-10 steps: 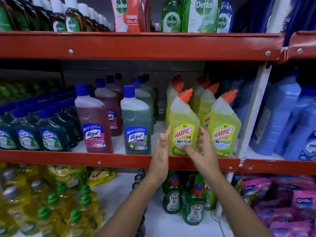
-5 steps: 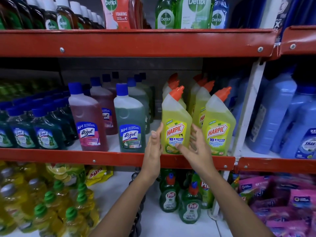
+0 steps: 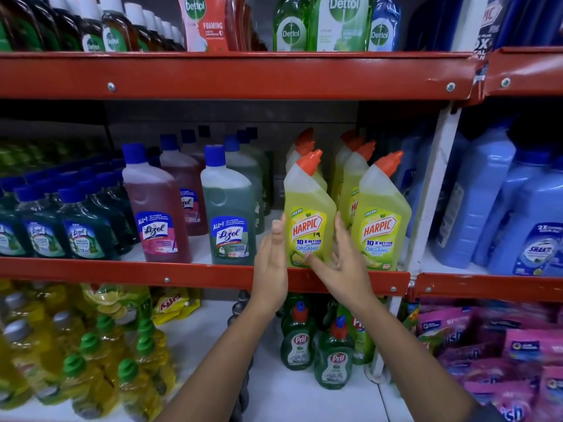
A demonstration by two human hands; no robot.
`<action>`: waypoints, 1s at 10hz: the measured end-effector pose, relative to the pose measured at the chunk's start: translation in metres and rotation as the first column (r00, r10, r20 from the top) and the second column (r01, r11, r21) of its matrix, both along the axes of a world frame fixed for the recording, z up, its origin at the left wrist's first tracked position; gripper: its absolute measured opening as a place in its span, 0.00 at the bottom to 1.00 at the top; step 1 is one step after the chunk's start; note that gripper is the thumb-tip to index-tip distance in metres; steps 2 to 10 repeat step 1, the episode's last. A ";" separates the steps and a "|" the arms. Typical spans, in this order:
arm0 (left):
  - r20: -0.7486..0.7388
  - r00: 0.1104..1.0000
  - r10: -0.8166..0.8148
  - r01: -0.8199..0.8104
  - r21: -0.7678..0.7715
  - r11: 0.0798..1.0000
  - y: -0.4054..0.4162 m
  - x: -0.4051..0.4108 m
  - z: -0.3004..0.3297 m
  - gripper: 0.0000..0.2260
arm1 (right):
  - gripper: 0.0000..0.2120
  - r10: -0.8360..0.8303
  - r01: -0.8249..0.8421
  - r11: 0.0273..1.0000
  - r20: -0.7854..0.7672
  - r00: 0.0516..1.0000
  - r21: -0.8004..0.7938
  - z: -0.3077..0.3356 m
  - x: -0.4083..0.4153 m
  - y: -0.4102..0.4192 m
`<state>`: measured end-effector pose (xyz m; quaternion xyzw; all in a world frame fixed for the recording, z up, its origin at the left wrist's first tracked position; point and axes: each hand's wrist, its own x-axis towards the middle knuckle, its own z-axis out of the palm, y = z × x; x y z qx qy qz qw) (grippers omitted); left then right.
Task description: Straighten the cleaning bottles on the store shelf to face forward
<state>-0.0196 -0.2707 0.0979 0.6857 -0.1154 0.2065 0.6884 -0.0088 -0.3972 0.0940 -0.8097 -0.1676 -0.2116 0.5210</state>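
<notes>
Against the view from a second ago, the left Harpic bottle (image 3: 307,220) now shows its label more squarely to the aisle, and both hands have closed in from a loose reach to cradle its lower body. I read that as the turning of this bottle being nearly done, with only a small nudge or a release left.

The left hand (image 3: 271,263) lies flat and open along the bottle's left flank, fingers straight and pointing up, its thumb edge touching the plastic. The right hand (image 3: 342,260) is also open, palm against the bottle's right flank, with the thumb crossing under the label's lower edge. Neither hand wraps around it; the bottle is pressed lightly between two open palms.

The bottle stands at the front edge of the red middle shelf (image 3: 182,274), toward the shelf's right end, just beside the second Harpic bottle (image 3: 380,226) and right of the green Lizol bottle (image 3: 231,214). Its long axis is upright, perhaps with a slight lean. The label faces forward, and the angled orange cap (image 3: 310,162) points up and to the right, matching its neighbour's cap
</notes>
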 end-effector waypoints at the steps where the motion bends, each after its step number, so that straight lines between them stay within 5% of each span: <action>1: 0.174 0.972 0.156 -0.178 0.117 0.977 0.002 -0.009 0.016 0.23 | 0.38 -0.136 0.154 0.987 0.274 0.952 -0.044 0.017 -0.018 0.001; 10: 0.174 0.972 0.156 -0.178 0.117 0.977 0.002 -0.009 0.016 0.23 | 0.38 -0.136 0.154 0.987 0.274 0.952 -0.044 0.017 -0.018 0.001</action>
